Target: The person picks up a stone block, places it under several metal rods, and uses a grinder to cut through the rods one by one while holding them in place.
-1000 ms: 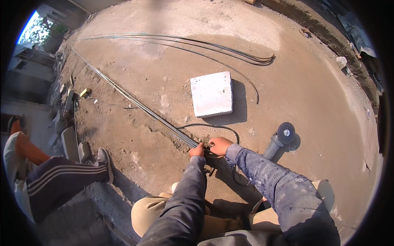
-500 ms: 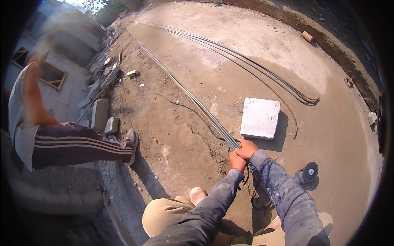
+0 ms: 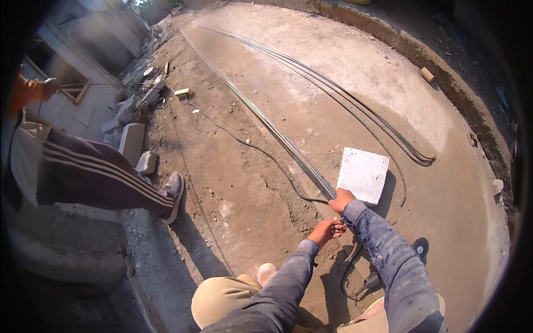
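My right hand (image 3: 342, 201) is closed around the near end of a bundle of long thin steel rods (image 3: 266, 123), which runs away to the far left over the ground. Just below and left of it, my left hand (image 3: 328, 230) is off the rods, fingers curled; whatever may be in them is too small to make out. A white square block (image 3: 363, 175) lies right beside my right hand. Partly hidden by my right forearm is an angle grinder (image 3: 372, 283), its dark disc showing past the sleeve. A black cable (image 3: 261, 150) passes under the rods near my hands.
More bent rods (image 3: 355, 97) lie to the right of the bundle. At the left stands another person in striped trousers (image 3: 100, 175), a thin line in hand. Broken blocks (image 3: 132, 141) line that side. A low concrete edge (image 3: 411, 53) curves along the far right.
My left hand has come off the rods and moved slightly down, while my right hand keeps its hold. The other person's arm has lowered and shows a thin line stretched from the hand.
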Demonstrator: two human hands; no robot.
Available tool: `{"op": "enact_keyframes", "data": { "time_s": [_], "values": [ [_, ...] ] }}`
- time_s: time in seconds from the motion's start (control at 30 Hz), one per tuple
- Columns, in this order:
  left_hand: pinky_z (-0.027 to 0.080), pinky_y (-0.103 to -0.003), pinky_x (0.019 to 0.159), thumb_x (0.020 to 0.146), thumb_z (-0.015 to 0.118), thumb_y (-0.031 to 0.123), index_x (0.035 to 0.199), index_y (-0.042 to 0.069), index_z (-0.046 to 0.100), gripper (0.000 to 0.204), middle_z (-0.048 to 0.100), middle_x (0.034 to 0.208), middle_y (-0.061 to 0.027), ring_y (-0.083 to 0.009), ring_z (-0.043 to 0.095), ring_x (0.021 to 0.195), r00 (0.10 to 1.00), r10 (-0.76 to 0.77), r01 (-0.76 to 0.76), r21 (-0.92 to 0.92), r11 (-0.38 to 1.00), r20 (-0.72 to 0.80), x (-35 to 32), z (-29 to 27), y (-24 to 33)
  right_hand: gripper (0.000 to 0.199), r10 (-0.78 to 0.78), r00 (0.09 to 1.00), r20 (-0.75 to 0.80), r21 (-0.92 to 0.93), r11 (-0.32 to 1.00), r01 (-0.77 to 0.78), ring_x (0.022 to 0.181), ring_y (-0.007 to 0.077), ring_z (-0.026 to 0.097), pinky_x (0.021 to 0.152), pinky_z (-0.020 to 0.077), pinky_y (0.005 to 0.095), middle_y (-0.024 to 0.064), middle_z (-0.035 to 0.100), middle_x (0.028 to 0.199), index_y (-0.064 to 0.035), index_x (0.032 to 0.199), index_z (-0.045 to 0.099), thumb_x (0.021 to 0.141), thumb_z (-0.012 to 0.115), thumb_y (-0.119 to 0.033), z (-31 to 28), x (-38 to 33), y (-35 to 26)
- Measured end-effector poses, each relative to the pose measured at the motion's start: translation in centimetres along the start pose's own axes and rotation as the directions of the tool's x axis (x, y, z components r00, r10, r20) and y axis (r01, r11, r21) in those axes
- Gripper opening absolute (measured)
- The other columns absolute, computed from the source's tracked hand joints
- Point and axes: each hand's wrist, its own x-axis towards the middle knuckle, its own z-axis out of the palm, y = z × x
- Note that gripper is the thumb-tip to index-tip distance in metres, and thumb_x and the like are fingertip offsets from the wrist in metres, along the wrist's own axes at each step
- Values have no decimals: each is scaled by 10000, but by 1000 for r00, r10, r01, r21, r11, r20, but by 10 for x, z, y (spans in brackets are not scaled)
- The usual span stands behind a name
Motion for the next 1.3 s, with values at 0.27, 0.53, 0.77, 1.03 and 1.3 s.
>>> {"op": "enact_keyframes", "data": {
  "time_s": [0.27, 0.53, 0.77, 1.03, 1.3],
  "values": [
    [445, -244, 568, 877, 544, 284, 995, 57, 578, 258, 612, 788, -12, -110, 575, 662, 933, 60, -79, -40, 996, -354, 1, -58, -9, 322, -36, 987, -157, -348, 937, -21, 965, 370, 580, 842, 454, 426, 246, 607, 972, 26, 983, 582, 798, 642, -231, -192, 11, 21],
    [460, -263, 607, 866, 533, 291, 994, 80, 578, 251, 627, 822, -9, -129, 609, 722, 932, -48, 91, 101, 991, -359, 10, -54, -24, 570, -101, 933, -347, -581, 803, -129, 1210, 256, 395, 953, 368, 437, 107, 440, 1275, -108, 1268, 433, 766, 671, -234, -204, -10, 55],
    [457, -263, 611, 890, 508, 239, 979, 72, 590, 206, 627, 824, 6, -105, 604, 717, 928, -118, 229, 291, 929, -355, 27, -43, -43, 497, -387, 845, 370, -172, 865, 471, 1153, 255, 457, 950, 380, 406, 83, 508, 1205, -112, 1224, 484, 762, 644, -195, -79, -147, 148],
    [437, -235, 541, 868, 519, 206, 915, 23, 633, 221, 637, 793, -15, -111, 591, 648, 951, -118, 243, 452, 858, -286, 35, -43, -70, 393, -440, 724, 531, -299, 702, 646, 1068, 221, 505, 885, 380, 396, 62, 551, 1071, -155, 1152, 533, 764, 597, -162, -28, -226, 218],
    [426, -270, 530, 820, 570, 283, 826, 25, 677, 279, 639, 705, -19, -109, 539, 578, 979, -132, 203, 782, 590, -154, 49, -3, -91, 238, -300, 786, 541, -601, 516, 611, 935, 210, 578, 828, 392, 416, 48, 604, 934, -210, 1045, 582, 843, 457, -194, 15, -214, 227]
  ]
}}
